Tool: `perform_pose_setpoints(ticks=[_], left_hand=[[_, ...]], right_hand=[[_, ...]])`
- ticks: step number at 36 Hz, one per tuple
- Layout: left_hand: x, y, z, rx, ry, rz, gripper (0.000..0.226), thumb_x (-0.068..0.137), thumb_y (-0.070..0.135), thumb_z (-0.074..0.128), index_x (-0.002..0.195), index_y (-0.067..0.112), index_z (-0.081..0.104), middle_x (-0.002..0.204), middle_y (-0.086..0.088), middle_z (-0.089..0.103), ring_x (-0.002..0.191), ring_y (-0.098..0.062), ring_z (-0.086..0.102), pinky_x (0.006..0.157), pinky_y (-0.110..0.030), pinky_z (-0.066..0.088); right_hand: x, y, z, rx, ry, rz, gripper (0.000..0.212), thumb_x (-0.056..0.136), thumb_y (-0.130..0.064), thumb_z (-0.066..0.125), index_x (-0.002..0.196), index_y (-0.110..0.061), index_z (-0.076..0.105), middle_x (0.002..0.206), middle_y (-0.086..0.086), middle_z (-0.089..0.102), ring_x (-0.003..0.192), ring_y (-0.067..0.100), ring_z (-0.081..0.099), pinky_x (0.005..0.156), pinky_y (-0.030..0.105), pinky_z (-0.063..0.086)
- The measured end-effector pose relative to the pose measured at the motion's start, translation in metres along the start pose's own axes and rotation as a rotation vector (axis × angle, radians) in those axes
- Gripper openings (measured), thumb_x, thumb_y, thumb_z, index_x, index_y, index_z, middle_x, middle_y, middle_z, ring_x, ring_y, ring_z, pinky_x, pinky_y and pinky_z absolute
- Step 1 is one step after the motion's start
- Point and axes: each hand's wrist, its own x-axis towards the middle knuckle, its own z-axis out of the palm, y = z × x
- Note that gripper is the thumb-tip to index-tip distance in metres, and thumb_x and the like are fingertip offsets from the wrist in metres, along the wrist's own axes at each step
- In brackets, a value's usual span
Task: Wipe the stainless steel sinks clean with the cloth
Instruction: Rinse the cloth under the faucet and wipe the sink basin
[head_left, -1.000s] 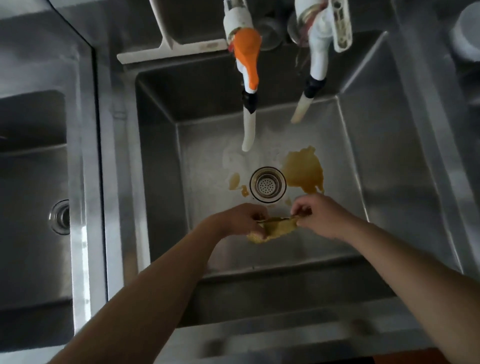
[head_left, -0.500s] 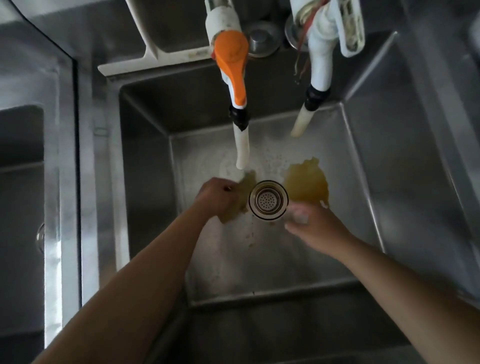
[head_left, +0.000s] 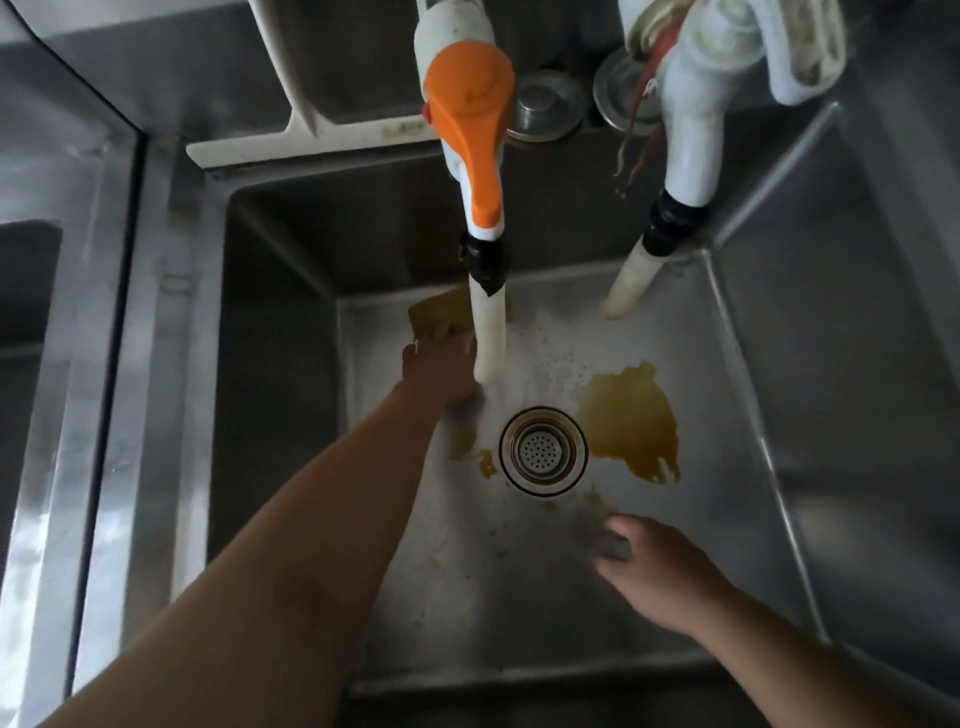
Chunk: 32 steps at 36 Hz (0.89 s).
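Left hand (head_left: 441, 371) has pushed the cloth (head_left: 441, 314) from beside the drain (head_left: 543, 449) to the sink's (head_left: 769, 364) far wall, pressing it flat; right hand (head_left: 660, 566) pulled back near, loosely curled, empty afaict, so big brown stain (head_left: 631, 421) right of drain is untouched.

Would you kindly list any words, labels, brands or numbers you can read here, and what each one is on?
None can be read.
The white squeegee carries a faint dark smudge that may be print, too blurred to read.
The orange tap handle, drain strainer and steel sink show no lettering.
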Motion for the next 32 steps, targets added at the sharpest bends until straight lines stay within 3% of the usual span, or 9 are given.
perform_pose_setpoints(ticks=[3,8,13,16,19,21,25,28,32], left_hand=[[-0.004,-0.02,0.006,0.052,0.039,0.009,0.052,0.1,0.038,0.048,0.147,0.025,0.032,0.152,-0.01,0.037,0.138,-0.034,0.036,0.112,-0.052,0.033],[-0.04,-0.076,-0.027,0.337,-0.064,0.088,0.067,0.096,0.049,0.047,0.156,0.039,0.018,0.167,-0.005,0.002,0.152,-0.033,-0.001,0.122,-0.054,0.004],[-0.129,-0.106,-0.089,0.454,0.314,0.242,0.068,0.091,0.049,0.053,0.152,0.041,0.025,0.166,-0.004,0.01,0.153,-0.029,-0.004,0.123,-0.054,0.002],[-0.177,-0.123,-0.103,0.484,0.419,0.126,0.077,0.093,0.052,0.048,0.157,0.039,0.008,0.166,-0.004,-0.011,0.151,-0.028,-0.018,0.122,-0.057,-0.002],[-0.213,-0.138,-0.09,0.399,0.412,-0.035,0.079,0.095,0.058,0.035,0.155,0.041,-0.012,0.162,0.001,-0.026,0.149,-0.026,-0.026,0.122,-0.056,-0.004],[-0.23,-0.145,-0.071,0.363,0.404,-0.082,0.081,0.089,0.063,0.029,0.157,0.038,-0.007,0.165,0.001,-0.018,0.151,-0.029,-0.018,0.122,-0.057,0.001],[-0.24,-0.151,-0.043,0.386,0.502,-0.059,0.083,0.085,0.061,0.039,0.157,0.021,0.027,0.163,-0.011,0.022,0.151,-0.031,0.018,0.117,-0.06,0.023],[-0.233,-0.152,-0.039,0.373,0.558,-0.108,0.084,0.086,0.06,0.039,0.159,0.025,0.019,0.165,-0.011,0.016,0.152,-0.03,0.014,0.12,-0.055,0.018],[-0.231,-0.152,-0.034,0.404,0.569,-0.134,0.084,0.084,0.057,0.044,0.158,0.026,0.02,0.166,-0.009,0.014,0.153,-0.031,0.012,0.121,-0.055,0.015]], right_hand=[[-0.003,0.007,0.0,-0.002,-0.003,-0.01,0.055,0.095,-0.05,0.053,0.146,-0.031,0.043,0.146,-0.01,0.05,0.13,0.012,0.051,0.108,0.036,0.043],[0.003,-0.001,-0.008,-0.121,0.019,-0.033,0.065,0.093,-0.048,0.056,0.151,-0.029,0.034,0.153,-0.006,0.041,0.136,0.016,0.045,0.112,0.041,0.04],[0.041,-0.048,-0.027,-0.302,0.157,-0.102,0.063,0.09,-0.038,0.061,0.148,-0.034,0.037,0.15,0.004,0.042,0.133,0.029,0.045,0.105,0.037,0.043],[0.082,-0.088,-0.037,-0.304,0.145,-0.168,0.059,0.094,-0.039,0.057,0.148,-0.035,0.036,0.155,0.005,0.034,0.137,0.034,0.04,0.108,0.047,0.041],[0.131,-0.122,-0.049,-0.292,0.177,-0.244,0.056,0.098,-0.04,0.052,0.15,-0.029,0.036,0.154,0.007,0.038,0.135,0.033,0.043,0.108,0.047,0.041],[0.163,-0.138,-0.055,-0.297,0.257,-0.301,0.055,0.098,-0.038,0.053,0.148,-0.02,0.04,0.153,0.011,0.04,0.138,0.033,0.04,0.114,0.045,0.033],[0.211,-0.162,-0.063,-0.501,0.486,-0.372,0.055,0.096,-0.028,0.058,0.146,-0.011,0.044,0.156,0.019,0.033,0.144,0.039,0.027,0.116,0.051,0.022],[0.232,-0.166,-0.061,-0.64,0.523,-0.457,0.061,0.093,-0.03,0.056,0.15,-0.018,0.038,0.159,0.015,0.026,0.147,0.038,0.021,0.115,0.056,0.024],[0.238,-0.172,-0.044,-0.471,0.522,-0.398,0.069,0.09,-0.037,0.053,0.153,-0.026,0.027,0.164,0.011,0.012,0.15,0.038,0.01,0.116,0.059,0.019]])
